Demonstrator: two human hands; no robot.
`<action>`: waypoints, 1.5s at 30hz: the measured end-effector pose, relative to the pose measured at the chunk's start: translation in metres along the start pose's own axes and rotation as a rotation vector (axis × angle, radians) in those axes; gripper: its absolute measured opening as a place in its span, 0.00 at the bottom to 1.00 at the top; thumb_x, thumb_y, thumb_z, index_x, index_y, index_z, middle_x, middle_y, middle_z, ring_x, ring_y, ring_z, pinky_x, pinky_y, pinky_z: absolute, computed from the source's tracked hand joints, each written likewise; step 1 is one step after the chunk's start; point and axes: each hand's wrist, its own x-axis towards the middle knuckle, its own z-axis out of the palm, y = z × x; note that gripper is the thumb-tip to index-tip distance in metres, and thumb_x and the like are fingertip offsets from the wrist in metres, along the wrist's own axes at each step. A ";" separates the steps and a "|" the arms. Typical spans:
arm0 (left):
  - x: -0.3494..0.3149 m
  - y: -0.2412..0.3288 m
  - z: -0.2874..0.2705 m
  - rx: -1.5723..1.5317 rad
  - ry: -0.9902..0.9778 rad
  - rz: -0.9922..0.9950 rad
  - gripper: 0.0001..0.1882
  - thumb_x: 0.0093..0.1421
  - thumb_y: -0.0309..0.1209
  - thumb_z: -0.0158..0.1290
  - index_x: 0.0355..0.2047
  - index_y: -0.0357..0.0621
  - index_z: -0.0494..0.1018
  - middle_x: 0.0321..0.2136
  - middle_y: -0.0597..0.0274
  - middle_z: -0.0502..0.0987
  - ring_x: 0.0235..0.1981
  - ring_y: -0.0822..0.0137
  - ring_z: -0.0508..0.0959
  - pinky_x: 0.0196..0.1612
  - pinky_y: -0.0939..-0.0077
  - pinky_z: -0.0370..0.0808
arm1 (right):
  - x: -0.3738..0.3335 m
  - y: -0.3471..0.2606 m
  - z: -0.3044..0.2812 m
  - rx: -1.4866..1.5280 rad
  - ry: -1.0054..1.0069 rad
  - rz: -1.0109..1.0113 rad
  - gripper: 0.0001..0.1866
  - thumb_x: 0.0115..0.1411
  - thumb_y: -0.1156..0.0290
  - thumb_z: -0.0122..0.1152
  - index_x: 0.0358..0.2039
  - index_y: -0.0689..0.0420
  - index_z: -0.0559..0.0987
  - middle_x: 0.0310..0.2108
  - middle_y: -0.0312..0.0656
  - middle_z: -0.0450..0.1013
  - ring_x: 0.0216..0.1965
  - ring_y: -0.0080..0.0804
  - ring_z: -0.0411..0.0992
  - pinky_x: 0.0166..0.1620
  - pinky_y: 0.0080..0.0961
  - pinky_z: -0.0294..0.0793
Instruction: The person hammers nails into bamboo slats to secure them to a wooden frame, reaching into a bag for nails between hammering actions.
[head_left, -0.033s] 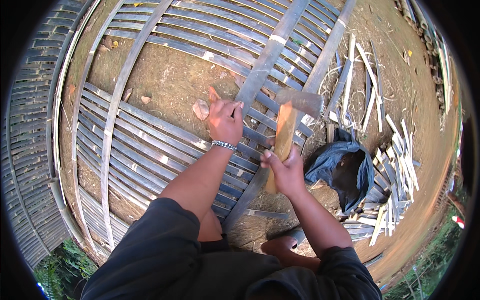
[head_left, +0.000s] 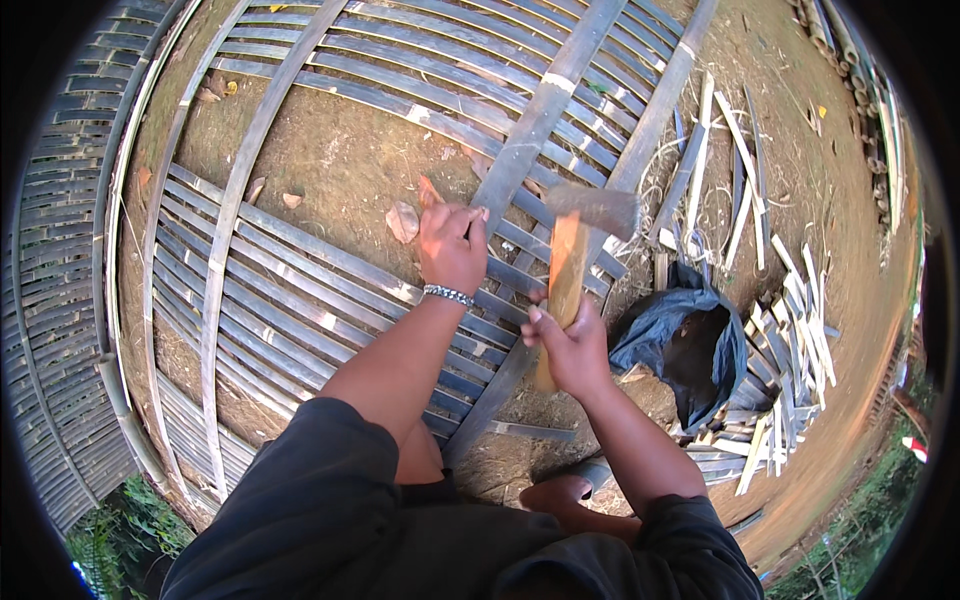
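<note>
- Wooden-handled hatchet (head_left: 567, 265), right of the middle of the frame: its metal head is uppermost, with the broader end toward the right and the blunter end toward the left hand (head_left: 453, 245).
- Right hand (head_left: 568, 345), just right of centre, grips the handle with fingers wrapped round its lower half, a hold that probably leaves the head free to swing.
- Left hand, near centre, is closed, fingers folded in, at the edge of a broad bamboo strip (head_left: 520, 145); it seems to steady that spot, though whether it pinches something small I cannot tell. A chain bracelet (head_left: 448, 294) circles the wrist.
- Slatted bamboo panel (head_left: 300, 260) spreads from the left to the upper middle, lying low over bare earth (head_left: 350, 150), which likely gives it firm backing; the broad strip crosses its slats, apparently as a brace.
- Dark bag (head_left: 650, 340), mouth open, sits right of the right hand, perhaps for easy reach.
- Pale cut pieces (head_left: 790, 350) are heaped beside it, at the right of the frame.
</note>
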 end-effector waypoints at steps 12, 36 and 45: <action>0.001 0.002 0.000 -0.046 0.018 0.020 0.03 0.55 0.22 0.64 0.30 0.42 0.82 0.32 0.58 0.81 0.37 0.54 0.79 0.42 0.62 0.76 | 0.027 -0.010 -0.033 -0.890 -0.128 -0.212 0.23 0.68 0.69 0.59 0.60 0.63 0.69 0.41 0.63 0.77 0.45 0.68 0.76 0.47 0.49 0.76; 0.002 0.008 -0.003 -0.046 0.004 -0.005 0.06 0.52 0.20 0.63 0.31 0.40 0.80 0.35 0.56 0.82 0.39 0.52 0.78 0.44 0.61 0.77 | 0.040 -0.016 -0.031 -0.928 -0.096 -0.631 0.32 0.64 0.77 0.59 0.69 0.52 0.65 0.48 0.61 0.77 0.46 0.63 0.77 0.46 0.49 0.78; 0.002 0.007 -0.002 -0.038 0.013 -0.008 0.05 0.52 0.20 0.63 0.30 0.41 0.80 0.35 0.57 0.81 0.39 0.52 0.78 0.44 0.60 0.77 | 0.044 -0.014 -0.031 -0.950 -0.088 -0.640 0.31 0.64 0.77 0.59 0.68 0.53 0.66 0.48 0.60 0.77 0.46 0.64 0.77 0.46 0.48 0.79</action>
